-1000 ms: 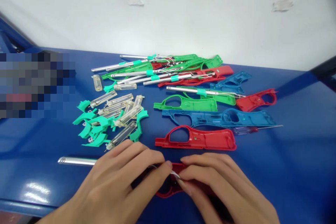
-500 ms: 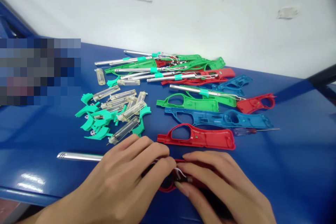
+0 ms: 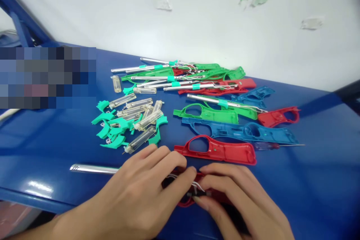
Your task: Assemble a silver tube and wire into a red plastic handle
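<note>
A red lighter handle half point(image 3: 185, 204) lies under both hands near the table's front, mostly hidden by the fingers. A long silver metal tube point(image 3: 94, 168) sticks out to the left from beneath my left hand point(image 3: 140, 191), whose fingers are closed over the handle half. My right hand point(image 3: 242, 195) pinches a small black igniter point(image 3: 200, 193) at the handle between thumb and fingertips. White wires point(image 3: 198, 185) loop out above the igniter. Another red handle half point(image 3: 233, 150) rests just beyond the hands.
Clear fuel tanks point(image 3: 140, 138) and teal triggers point(image 3: 116, 142) are heaped at the left. A blue handle half point(image 3: 225, 129), a green one point(image 3: 222, 114) and a screwdriver point(image 3: 267, 145) lie to the right. Silver tubes with wires point(image 3: 157, 78) pile up behind, near the white wall point(image 3: 197, 18).
The whole view has shifted slightly, so things sit a little further right. Both hands stay at the red handle half, and more of the white wires and black igniter shows.
</note>
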`<state>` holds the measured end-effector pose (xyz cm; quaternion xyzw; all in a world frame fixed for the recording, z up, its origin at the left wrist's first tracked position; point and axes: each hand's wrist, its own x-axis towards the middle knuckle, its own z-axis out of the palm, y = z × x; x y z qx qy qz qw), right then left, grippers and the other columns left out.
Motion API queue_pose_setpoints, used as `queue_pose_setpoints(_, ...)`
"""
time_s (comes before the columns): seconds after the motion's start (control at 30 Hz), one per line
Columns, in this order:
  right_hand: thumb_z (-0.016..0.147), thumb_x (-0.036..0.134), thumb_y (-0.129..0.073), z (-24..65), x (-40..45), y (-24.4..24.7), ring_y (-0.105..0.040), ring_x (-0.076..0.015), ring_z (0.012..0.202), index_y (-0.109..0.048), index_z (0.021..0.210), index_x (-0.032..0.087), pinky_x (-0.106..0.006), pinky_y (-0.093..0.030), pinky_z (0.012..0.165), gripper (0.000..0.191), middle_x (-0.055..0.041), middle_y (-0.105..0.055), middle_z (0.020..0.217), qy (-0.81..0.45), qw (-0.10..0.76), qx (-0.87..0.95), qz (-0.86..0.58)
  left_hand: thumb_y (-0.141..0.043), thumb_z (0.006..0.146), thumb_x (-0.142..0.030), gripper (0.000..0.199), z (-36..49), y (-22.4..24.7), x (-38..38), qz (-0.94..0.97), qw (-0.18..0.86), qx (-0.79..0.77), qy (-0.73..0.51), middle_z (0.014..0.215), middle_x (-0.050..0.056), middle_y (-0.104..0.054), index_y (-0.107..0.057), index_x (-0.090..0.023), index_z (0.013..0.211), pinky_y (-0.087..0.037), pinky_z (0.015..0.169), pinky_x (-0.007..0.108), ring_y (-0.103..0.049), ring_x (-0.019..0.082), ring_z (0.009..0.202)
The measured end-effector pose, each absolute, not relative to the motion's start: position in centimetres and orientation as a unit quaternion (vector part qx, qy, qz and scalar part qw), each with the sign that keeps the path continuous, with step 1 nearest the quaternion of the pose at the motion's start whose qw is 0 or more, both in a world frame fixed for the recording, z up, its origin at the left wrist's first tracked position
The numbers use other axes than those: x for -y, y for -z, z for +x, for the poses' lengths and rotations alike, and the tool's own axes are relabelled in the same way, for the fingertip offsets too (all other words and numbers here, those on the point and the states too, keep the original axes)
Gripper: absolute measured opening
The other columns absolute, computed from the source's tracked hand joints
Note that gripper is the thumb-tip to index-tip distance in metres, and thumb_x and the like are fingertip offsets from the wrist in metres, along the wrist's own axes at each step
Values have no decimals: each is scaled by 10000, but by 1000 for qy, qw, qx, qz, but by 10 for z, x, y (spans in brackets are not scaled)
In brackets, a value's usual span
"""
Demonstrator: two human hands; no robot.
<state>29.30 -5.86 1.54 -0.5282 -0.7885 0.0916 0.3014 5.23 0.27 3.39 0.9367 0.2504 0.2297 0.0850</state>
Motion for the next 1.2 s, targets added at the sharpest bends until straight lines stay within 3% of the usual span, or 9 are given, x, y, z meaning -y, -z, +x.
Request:
queue_pose_setpoints(0.2,1095,375,-656,293,59,-13,-827,-165,927,-770,1044,302,-210,-666,811,144,-6,-835,1085,-68,295,796,-524,-544,1040,-15,233,49,-34,0,944,52,-243,-215,1080,67,-668,-678,-126,1194,-478,921,407,-561,251,945)
queue_pose_setpoints(0.37,1079,358,-676,294,56,-11,-834,-174,925,-769,1054,297,-217,-674,806,115,-11,-837,1078,-46,294,811,-504,-470,1134,-105,201,55,-39,0,933,56,-264,-236,996,41,-687,-662,-165,1120,-538,839,386,-618,235,889)
queue_pose_setpoints(0.57,1115,404,-619,292,58,-9,-829,-180,926,-745,1026,295,-230,-676,781,189,-17,-828,1059,-46,302,808,-505,-434,1128,-101,239,62,-42,0,926,37,-294,-235,964,32,-711,-653,-177,1070,-583,831,376,-666,230,887)
queue_pose_setpoints(0.83,1110,385,-633,291,57,-11,-825,-172,935,-741,1070,307,-222,-673,800,139,-5,-822,1082,-58,305,805,-506,-417,1137,-116,243,65,-42,-1,920,42,-304,-245,918,15,-692,-619,-202,1032,-556,766,340,-654,211,825)
queue_pose_setpoints(1.03,1084,352,-670,289,60,-14,-824,-174,948,-761,1053,295,-224,-679,832,112,-13,-822,1089,-85,313,792,-517,-379,1148,-111,255,66,-44,-3,923,26,-298,-241,999,17,-737,-618,-190,1190,-551,804,372,-685,226,858)
queue_pose_setpoints(1.2,1063,310,-688,291,62,-15,-835,-178,939,-790,1065,281,-219,-688,813,106,-29,-828,1112,-81,313,795,-514,-379,1156,-112,263,63,-44,-2,926,31,-290,-240,996,22,-728,-628,-192,1131,-545,809,380,-687,228,879)
